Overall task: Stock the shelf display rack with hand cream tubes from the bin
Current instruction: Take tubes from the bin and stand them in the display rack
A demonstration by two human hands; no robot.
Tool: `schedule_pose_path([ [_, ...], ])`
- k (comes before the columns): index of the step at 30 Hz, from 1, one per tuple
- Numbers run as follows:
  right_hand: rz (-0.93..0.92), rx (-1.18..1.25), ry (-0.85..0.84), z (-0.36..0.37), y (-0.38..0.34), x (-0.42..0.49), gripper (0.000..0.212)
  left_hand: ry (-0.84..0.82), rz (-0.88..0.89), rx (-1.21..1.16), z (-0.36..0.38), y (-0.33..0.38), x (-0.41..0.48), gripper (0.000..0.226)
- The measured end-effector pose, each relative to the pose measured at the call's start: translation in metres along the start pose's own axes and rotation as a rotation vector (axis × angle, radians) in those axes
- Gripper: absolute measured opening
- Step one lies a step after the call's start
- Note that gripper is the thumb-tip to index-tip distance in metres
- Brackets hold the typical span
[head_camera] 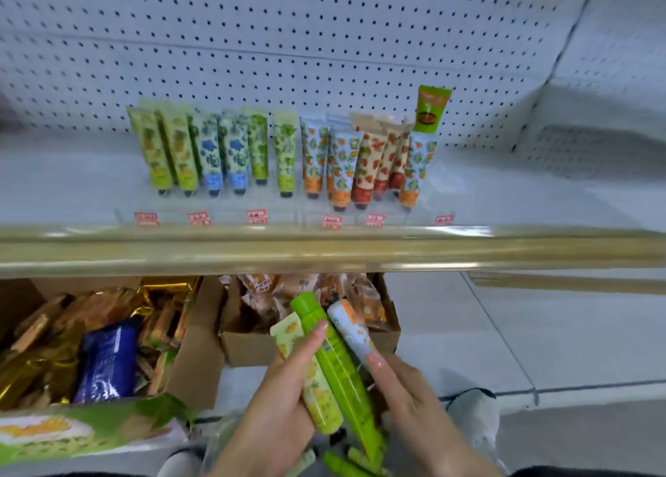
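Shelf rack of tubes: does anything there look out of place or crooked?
Yes. At the right end of the rack, one bright green tube sticks up well above the rest, and its pattern matches none of its neighbours. The strawberry tubes beside it lean sideways against one another.

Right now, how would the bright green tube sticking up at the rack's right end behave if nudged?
The green tube stands on end, above the neighbouring tubes, so it probably tips easily unless the clear rack holds its hidden cap. It looks small and plastic, so likely light. Its flat crimped top suggests it would not roll far.
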State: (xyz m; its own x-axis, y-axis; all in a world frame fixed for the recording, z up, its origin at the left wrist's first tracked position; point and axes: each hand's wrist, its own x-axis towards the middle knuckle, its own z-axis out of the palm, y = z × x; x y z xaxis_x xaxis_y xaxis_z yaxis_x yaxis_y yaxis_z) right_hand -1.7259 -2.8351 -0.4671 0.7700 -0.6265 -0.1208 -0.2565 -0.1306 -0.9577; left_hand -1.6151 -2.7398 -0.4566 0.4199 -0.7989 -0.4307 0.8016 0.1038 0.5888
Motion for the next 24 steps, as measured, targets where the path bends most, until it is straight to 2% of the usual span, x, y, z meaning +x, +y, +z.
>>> schedule_pose_path([
  [5, -0.236, -0.065, 0.123, -0.028, -0.052, 0.002, 0.052, -0.104, 0.131, -0.046, 0.016, 0.021, -0.007, 0.051],
  [8, -0.288, -0.062, 0.133, -0.048, -0.083, 0.007, 0.059, -0.117, 0.203, -0.056, 0.021, 0.041, -0.014, 0.044],
  [13, -0.256, -0.066, 0.073, -0.074, -0.134, 0.018, 0.02, -0.121, 0.34, 0.007, 0.022, 0.079, -0.02, 0.036],
  [17, -0.25, -0.212, 0.033, -0.092, -0.172, 0.027, 0.016, -0.117, 0.379, 0.041, 0.013, 0.105, -0.018, 0.021],
  [21, -0.263, -0.496, 0.082, -0.107, -0.212, 0.04, 0.004, -0.131, 0.43, 0.106, 0.002, 0.119, -0.011, 0.041],
  [24, -0.325, -0.73, 0.151, -0.114, -0.234, 0.052, 0.005, -0.11, 0.444, 0.161, -0.007, 0.122, -0.005, 0.033],
])
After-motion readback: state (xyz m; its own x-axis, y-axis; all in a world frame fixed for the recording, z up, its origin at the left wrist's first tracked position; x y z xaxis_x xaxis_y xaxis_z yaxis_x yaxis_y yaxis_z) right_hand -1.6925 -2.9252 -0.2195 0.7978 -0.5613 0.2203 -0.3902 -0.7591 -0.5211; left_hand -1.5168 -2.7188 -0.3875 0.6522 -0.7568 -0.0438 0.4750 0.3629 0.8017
